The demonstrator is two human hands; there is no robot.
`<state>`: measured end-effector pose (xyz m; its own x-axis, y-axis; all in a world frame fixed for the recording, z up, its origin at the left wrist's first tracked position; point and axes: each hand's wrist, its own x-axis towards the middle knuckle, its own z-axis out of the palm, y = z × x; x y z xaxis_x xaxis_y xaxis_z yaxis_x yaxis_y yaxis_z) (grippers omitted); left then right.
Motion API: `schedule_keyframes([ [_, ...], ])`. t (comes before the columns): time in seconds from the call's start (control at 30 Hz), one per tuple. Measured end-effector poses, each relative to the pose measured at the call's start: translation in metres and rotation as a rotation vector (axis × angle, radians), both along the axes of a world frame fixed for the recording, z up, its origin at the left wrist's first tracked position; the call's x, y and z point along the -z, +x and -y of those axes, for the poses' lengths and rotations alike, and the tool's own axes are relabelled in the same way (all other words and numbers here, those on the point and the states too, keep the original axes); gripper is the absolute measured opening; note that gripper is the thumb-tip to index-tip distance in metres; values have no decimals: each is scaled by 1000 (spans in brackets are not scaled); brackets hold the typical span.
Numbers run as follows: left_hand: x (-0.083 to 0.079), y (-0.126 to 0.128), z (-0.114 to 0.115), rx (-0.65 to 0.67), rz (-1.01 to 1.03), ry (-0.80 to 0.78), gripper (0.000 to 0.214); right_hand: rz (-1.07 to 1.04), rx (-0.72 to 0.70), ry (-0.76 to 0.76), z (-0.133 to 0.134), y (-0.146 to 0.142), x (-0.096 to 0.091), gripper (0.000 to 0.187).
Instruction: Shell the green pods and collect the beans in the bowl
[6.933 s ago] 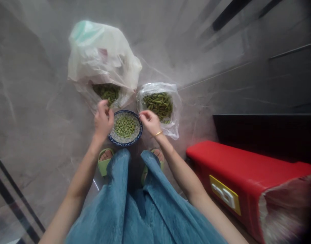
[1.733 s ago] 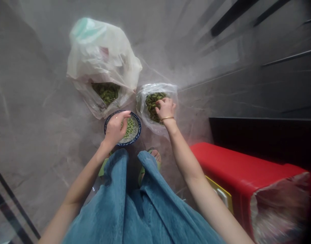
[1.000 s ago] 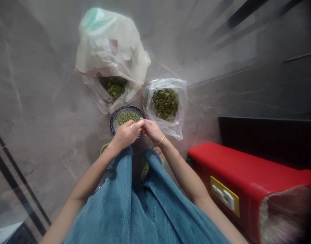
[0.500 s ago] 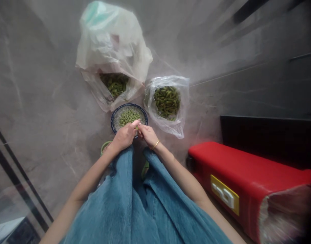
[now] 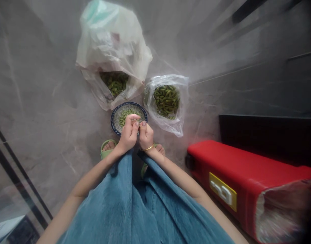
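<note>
My left hand (image 5: pixel 128 134) and my right hand (image 5: pixel 146 135) meet over the near rim of a blue-rimmed bowl (image 5: pixel 114 117) of shelled green beans. Both hands pinch one green bean pod (image 5: pixel 136 124) between their fingertips. A clear plastic bag (image 5: pixel 167 101) of green pods lies open just right of the bowl. A larger white plastic bag (image 5: pixel 112 57) with more pods in its mouth lies behind the bowl. A gold bangle circles my right wrist.
I sit over a grey marble floor (image 5: pixel 43 101), blue denim legs (image 5: pixel 135 210) below, feet in green slippers (image 5: pixel 107 150). A red box (image 5: pixel 246 183) with a yellow latch stands at the right, a dark ledge (image 5: pixel 267 135) behind it.
My right hand reached into the clear bag, came back with a pod and met the left hand over the bowl. Both hands have since drawn a little nearer to me.
</note>
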<state>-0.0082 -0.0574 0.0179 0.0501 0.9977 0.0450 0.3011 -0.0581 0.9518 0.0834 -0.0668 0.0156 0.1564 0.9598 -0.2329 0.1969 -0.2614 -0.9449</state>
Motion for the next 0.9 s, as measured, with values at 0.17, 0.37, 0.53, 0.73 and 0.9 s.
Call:
schedule_keyframes([
  [0.17,14,-2,2,55,-107,120,19,68,-82,-54,-15,17,5,53],
  [0.37,27,-11,7,231,-241,224,26,-270,-325,-350,-36,36,4,61],
  [0.53,19,-4,8,49,3,152,20,-358,-238,-350,-29,20,-4,58],
  [0.73,4,7,12,-127,250,-84,19,-42,-143,54,-7,2,-2,47],
  [0.9,7,8,13,-222,310,-197,30,371,-297,371,-14,10,18,48],
])
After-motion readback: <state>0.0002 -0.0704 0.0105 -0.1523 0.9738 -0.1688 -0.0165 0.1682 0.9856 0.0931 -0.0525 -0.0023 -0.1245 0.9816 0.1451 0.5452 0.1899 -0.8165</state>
